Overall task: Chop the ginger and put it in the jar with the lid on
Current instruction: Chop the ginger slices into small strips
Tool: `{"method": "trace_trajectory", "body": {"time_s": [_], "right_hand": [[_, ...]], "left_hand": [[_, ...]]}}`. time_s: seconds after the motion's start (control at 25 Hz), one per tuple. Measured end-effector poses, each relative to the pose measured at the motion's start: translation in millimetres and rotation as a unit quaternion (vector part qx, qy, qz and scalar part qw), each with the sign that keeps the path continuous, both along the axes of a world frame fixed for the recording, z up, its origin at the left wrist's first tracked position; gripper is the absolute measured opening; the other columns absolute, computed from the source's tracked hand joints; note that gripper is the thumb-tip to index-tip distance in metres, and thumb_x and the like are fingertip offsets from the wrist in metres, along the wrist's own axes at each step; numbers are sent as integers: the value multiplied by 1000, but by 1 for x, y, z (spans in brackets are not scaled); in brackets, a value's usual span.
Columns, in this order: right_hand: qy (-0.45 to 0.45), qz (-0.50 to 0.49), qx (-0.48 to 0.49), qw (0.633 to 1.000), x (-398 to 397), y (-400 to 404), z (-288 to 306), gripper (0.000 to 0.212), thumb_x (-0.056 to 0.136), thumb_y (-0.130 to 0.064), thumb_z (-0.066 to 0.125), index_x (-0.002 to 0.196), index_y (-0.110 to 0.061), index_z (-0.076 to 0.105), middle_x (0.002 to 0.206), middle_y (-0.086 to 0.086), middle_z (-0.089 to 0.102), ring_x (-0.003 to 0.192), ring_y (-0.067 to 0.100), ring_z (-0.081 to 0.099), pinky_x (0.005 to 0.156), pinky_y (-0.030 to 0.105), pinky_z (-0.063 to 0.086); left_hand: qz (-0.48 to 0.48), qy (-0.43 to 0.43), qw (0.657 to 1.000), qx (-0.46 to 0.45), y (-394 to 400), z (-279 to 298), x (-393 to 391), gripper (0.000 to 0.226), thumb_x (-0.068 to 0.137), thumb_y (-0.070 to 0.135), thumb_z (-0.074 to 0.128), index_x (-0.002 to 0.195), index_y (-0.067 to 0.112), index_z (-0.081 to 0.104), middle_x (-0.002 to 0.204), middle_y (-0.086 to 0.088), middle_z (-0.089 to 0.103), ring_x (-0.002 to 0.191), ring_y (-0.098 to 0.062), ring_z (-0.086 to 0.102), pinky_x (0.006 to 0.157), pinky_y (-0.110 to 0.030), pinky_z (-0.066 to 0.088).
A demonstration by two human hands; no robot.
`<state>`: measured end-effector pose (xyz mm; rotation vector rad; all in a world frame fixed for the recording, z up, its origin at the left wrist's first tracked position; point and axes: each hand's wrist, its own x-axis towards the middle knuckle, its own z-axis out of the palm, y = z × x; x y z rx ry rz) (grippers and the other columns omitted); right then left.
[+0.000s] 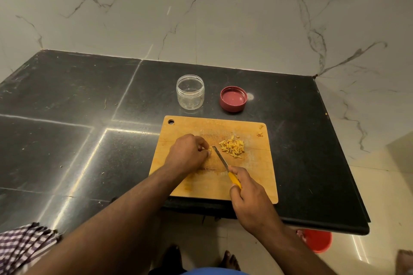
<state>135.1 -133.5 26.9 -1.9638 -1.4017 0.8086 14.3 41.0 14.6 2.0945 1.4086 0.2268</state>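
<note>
A wooden cutting board (214,181) lies on the dark stone counter (67,100), near its front edge. The left hand (188,155) rests on the board with fingers curled, pinching a small uncut piece of ginger (209,152) at the fingertips. The right hand (248,192) grasps the yellow handle of a knife (225,166); the blade runs diagonally up and to the left, its tip just beside the ginger piece and the left fingertips. Whether the blade edge contacts the board cannot be determined. A heap of chopped ginger strips (232,147) lies on the board on the right side of the blade, near its tip and apart from both hands. Two small scraps (260,131) sit at the board's far right corner. Behind the board, on the counter, stands a clear plastic jar (190,92), upright and uncapped, with nothing visible inside. The red lid (233,98) lies to the right of the jar, inner face up, apart from it.
</note>
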Motion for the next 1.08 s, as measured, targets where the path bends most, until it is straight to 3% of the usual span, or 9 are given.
{"method": "trace_trajectory", "body": {"time_s": [0.12, 0.24, 0.6, 0.76, 0.88, 1.08], "right_hand": [[-23, 17, 1, 1000, -2, 5, 0, 41, 101, -19, 40, 140, -30, 39, 111, -8, 57, 75, 2, 52, 60, 11, 33], [-43, 31, 2, 999, -3, 10, 1, 42, 101, -20, 39, 142, -29, 37, 122, -7, 55, 93, 3, 53, 70, 13, 36], [-71, 54, -10, 996, -5, 21, 2, 42, 100, -18, 37, 142, -26, 37, 123, -3, 56, 102, 10, 55, 85, 27, 48], [-60, 57, -8, 997, -7, 7, 3, 41, 101, -17, 37, 141, -25, 38, 112, -3, 59, 87, 7, 55, 69, 17, 41], [-61, 24, 12, 998, -2, -5, 6, 41, 101, -15, 39, 140, -25, 41, 109, -8, 56, 83, 3, 53, 66, 8, 35], [-43, 17, 14, 999, 1, -1, 7, 38, 101, -18, 40, 137, -28, 41, 100, -8, 57, 71, 3, 50, 58, 12, 31]], "left_hand": [[9, -3, 1000, 17, -3, -4, 2, 18, 89, 32, 71, 106, 26, 75, 95, 9, 60, 88, -8, 56, 72, -25, 47], [25, -15, 1000, 4, -3, -6, 3, 17, 88, 28, 72, 104, 24, 77, 100, 6, 70, 90, -9, 60, 75, -27, 51], [38, -33, 998, -24, -2, -7, 5, 12, 87, 24, 72, 97, 23, 79, 94, 9, 73, 85, -9, 64, 77, -33, 57], [42, -34, 998, -27, -2, -8, 5, 11, 88, 27, 72, 96, 24, 78, 93, 10, 73, 85, -8, 63, 76, -33, 57], [41, -37, 998, -29, -4, -7, 4, 14, 87, 28, 74, 101, 23, 77, 97, 8, 72, 89, -10, 63, 78, -31, 56], [35, -36, 998, -35, -3, -4, 1, 19, 89, 25, 72, 108, 20, 75, 103, 5, 71, 92, -9, 61, 77, -25, 51]]}}
